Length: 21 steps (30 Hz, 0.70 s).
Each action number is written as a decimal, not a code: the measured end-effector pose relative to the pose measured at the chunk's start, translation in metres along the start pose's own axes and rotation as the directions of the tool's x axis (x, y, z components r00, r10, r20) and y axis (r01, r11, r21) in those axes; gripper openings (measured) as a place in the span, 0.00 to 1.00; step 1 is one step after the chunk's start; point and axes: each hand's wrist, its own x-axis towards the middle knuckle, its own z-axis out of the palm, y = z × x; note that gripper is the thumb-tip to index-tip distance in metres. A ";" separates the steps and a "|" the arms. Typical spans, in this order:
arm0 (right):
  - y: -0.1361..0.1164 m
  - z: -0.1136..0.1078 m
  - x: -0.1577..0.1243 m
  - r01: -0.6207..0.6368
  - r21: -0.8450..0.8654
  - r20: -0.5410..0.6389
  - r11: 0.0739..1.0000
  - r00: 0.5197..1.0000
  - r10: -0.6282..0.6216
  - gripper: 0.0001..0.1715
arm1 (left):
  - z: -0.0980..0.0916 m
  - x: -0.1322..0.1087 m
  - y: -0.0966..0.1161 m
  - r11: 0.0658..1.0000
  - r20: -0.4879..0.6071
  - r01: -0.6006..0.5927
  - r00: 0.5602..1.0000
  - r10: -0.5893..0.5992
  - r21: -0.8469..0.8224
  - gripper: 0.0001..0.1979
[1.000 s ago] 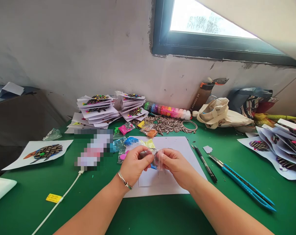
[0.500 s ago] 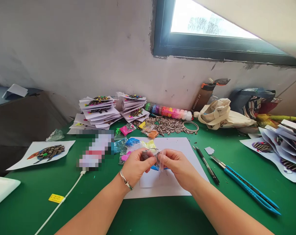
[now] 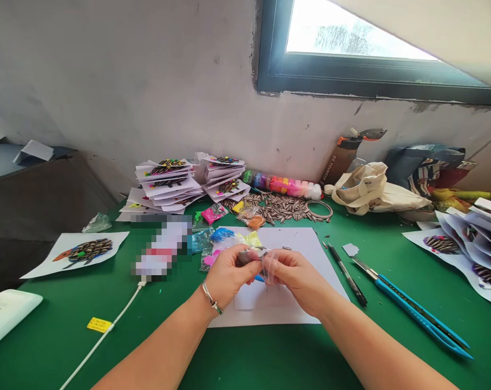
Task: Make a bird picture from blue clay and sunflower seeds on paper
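Note:
Between my two hands is a small clear plastic bag [image 3: 272, 266] with something dark inside. My left hand [image 3: 234, 271], with a silver bracelet at the wrist, pinches the bag's dark side between thumb and fingers. My right hand [image 3: 296, 279] grips the clear film on the other side. Both hands are above white paper sheets [image 3: 302, 309] on the green table. A blue patch [image 3: 259, 278] on the paper shows beneath them, mostly hidden. Just beyond my left hand lie bags of coloured clay, among them a blue one [image 3: 221, 234] and a yellow one [image 3: 252, 238].
Right of the paper lie a black pen [image 3: 347, 274] and a blue craft knife [image 3: 416, 309]. Striped sunflower seeds [image 3: 283, 208] are spread at the back, near stacked seed pictures [image 3: 172, 187]. A finished-looking bird picture [image 3: 83, 253] and a white charging cable [image 3: 107, 330] are on the left.
The bag's dark part is more exposed between my hands, and its clear film has shifted slightly at my right fingers. The whole view has moved a little, so things appear slightly further right.

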 end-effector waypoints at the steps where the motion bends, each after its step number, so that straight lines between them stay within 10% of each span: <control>1: 0.000 0.000 0.000 -0.003 0.015 0.008 1.000 1.000 0.003 0.20 | 0.000 0.000 0.000 1.000 0.000 0.004 1.000 -0.004 0.006 0.14; 21: -0.002 0.000 -0.001 -0.104 0.085 0.023 0.991 0.994 0.103 0.19 | 0.001 0.000 -0.005 0.997 -0.015 -0.054 0.998 0.055 0.055 0.11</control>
